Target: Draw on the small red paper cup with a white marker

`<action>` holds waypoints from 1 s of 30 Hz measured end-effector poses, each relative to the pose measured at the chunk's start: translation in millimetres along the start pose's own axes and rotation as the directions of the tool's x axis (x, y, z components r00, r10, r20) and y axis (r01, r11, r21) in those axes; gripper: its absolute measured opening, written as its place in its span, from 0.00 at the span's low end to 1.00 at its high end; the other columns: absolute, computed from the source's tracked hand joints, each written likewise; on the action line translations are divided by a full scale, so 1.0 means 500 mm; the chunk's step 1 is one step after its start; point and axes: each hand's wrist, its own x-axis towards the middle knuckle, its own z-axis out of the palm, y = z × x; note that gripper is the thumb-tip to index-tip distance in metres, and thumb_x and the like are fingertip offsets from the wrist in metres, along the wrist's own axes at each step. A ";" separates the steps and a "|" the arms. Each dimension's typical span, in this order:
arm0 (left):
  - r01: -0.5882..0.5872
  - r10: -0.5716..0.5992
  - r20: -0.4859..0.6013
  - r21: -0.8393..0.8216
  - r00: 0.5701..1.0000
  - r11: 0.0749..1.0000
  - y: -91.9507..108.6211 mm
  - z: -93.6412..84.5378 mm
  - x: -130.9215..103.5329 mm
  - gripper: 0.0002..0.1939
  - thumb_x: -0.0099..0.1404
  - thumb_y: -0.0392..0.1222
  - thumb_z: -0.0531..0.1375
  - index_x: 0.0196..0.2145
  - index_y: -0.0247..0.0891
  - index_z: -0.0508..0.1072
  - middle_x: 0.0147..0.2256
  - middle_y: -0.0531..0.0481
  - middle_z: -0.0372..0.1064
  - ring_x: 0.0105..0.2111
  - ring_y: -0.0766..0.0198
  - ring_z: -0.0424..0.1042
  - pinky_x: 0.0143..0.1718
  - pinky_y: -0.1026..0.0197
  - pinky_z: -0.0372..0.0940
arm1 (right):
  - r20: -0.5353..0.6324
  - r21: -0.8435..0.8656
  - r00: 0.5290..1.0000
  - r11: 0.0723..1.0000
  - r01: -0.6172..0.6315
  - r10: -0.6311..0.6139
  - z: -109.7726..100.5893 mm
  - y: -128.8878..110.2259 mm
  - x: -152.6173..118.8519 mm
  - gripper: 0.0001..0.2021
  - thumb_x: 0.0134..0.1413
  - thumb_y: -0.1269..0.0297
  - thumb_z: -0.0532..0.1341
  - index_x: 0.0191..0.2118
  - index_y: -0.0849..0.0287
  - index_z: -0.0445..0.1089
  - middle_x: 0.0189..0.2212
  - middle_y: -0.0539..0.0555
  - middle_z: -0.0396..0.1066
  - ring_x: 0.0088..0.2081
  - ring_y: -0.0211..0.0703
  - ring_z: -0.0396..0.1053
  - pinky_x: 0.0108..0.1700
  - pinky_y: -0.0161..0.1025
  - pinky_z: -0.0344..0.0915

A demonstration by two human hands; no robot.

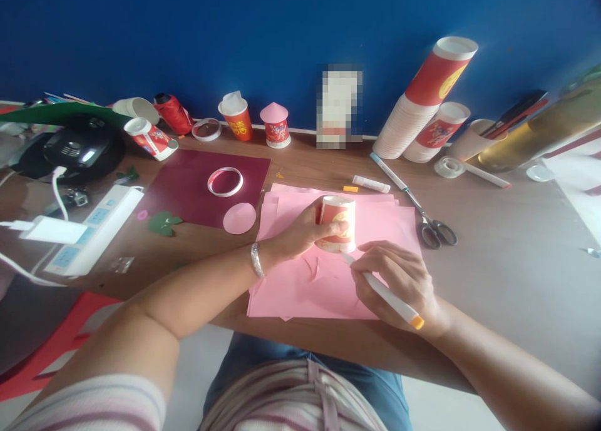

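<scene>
My left hand [303, 231] is closed around a red and white paper cup [339, 226] with a yellow print, held above a stack of pink paper [300, 296]. In my right hand [399, 281] is a white marker [392, 298] with an orange end, its tip pointing at the cup's lower edge. Whether the tip touches the cup I cannot tell. Beyond the cup, an orange cap [350, 189] and a white marker-like tube [371, 184] lie at the paper's far edge. Scissors [436, 232] rest to the right of the paper.
Tall stacked cups [422, 109] lean at the back right beside a tape roll [449, 166]. A small cup with a pink cone roof [276, 126] stands near the wall. At left are a power strip [101, 221], a dark red sheet [188, 190] and a pink disc [239, 218].
</scene>
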 end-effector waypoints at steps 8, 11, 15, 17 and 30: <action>0.009 -0.009 -0.005 -0.009 1.000 1.000 -0.001 0.000 0.001 0.25 0.61 0.46 0.70 0.52 0.37 0.69 0.45 0.44 0.70 0.42 0.61 0.72 0.40 0.59 0.71 | -0.043 -0.038 0.998 0.998 0.043 -0.044 0.003 0.002 -0.001 0.10 0.55 0.81 0.63 0.38 0.59 0.69 0.25 0.48 0.70 0.28 0.40 0.72 0.37 0.42 0.77; 0.002 -0.002 0.003 -0.008 1.000 1.000 -0.001 0.000 0.002 0.24 0.62 0.46 0.70 0.52 0.37 0.69 0.44 0.44 0.70 0.41 0.61 0.72 0.40 0.59 0.71 | -0.035 -0.054 0.999 0.998 0.040 -0.042 0.005 0.003 0.000 0.11 0.55 0.82 0.63 0.38 0.58 0.68 0.25 0.48 0.70 0.28 0.40 0.72 0.36 0.41 0.77; 0.009 -0.009 0.002 0.002 1.000 1.000 0.001 0.001 0.001 0.25 0.61 0.46 0.70 0.52 0.37 0.69 0.44 0.45 0.70 0.42 0.61 0.72 0.40 0.60 0.72 | -0.035 -0.065 0.999 0.997 0.030 -0.033 0.006 0.004 -0.001 0.11 0.56 0.81 0.62 0.37 0.57 0.68 0.25 0.48 0.69 0.28 0.39 0.72 0.36 0.40 0.77; 0.009 -0.009 -0.006 0.008 1.000 1.000 0.001 0.001 0.000 0.25 0.61 0.47 0.71 0.52 0.37 0.69 0.44 0.44 0.70 0.42 0.61 0.72 0.39 0.60 0.72 | -0.035 -0.063 0.999 0.997 0.033 -0.035 0.007 0.005 -0.002 0.10 0.56 0.81 0.62 0.38 0.57 0.68 0.26 0.48 0.70 0.29 0.39 0.72 0.36 0.41 0.77; 0.008 -0.008 0.014 0.002 1.000 1.000 -0.005 -0.005 0.002 0.27 0.62 0.47 0.70 0.54 0.38 0.68 0.45 0.45 0.69 0.42 0.61 0.73 0.41 0.60 0.72 | -0.023 -0.078 0.999 0.997 0.024 -0.025 0.005 0.005 -0.001 0.10 0.56 0.81 0.62 0.37 0.56 0.68 0.25 0.47 0.68 0.28 0.39 0.72 0.39 0.42 0.78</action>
